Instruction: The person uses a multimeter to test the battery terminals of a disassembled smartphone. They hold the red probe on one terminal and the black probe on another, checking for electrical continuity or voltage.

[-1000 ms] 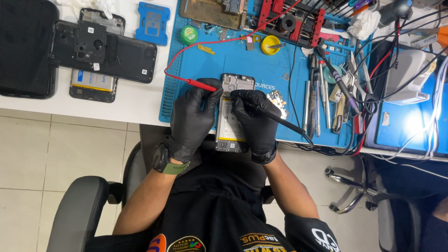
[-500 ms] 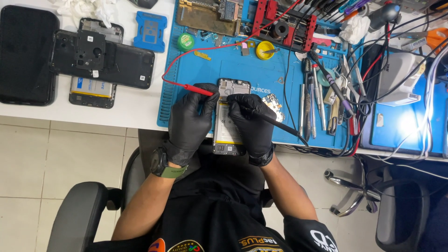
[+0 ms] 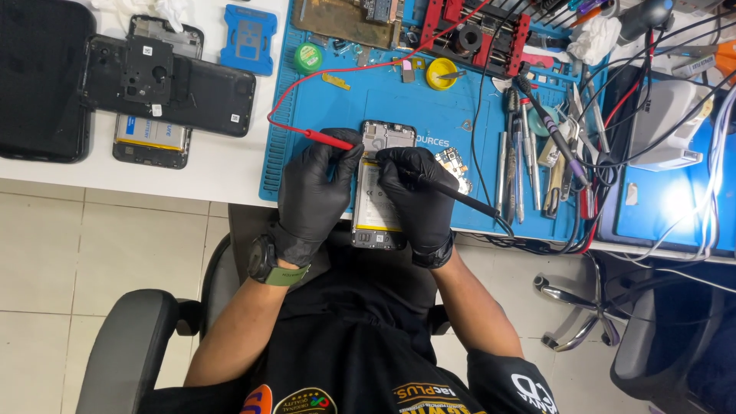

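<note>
Hands in black gloves worked at the bench's front edge: left hand (image 3: 314,192) gripped the red probe (image 3: 326,138), right hand (image 3: 418,195) the black probe (image 3: 452,195), both tips meeting over the opened phone (image 3: 377,207) to test it.

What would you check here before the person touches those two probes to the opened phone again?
1. Left hand grips red probe: ok.
2. Right hand grips black probe: ok.
3. Opened phone lies flat on blue mat: ok.
4. Both hands gloved: ok.
5. Probe tips on the intended contacts: cannot tell, fingers hide them.
6. Red lead free of snags: ok.
</note>
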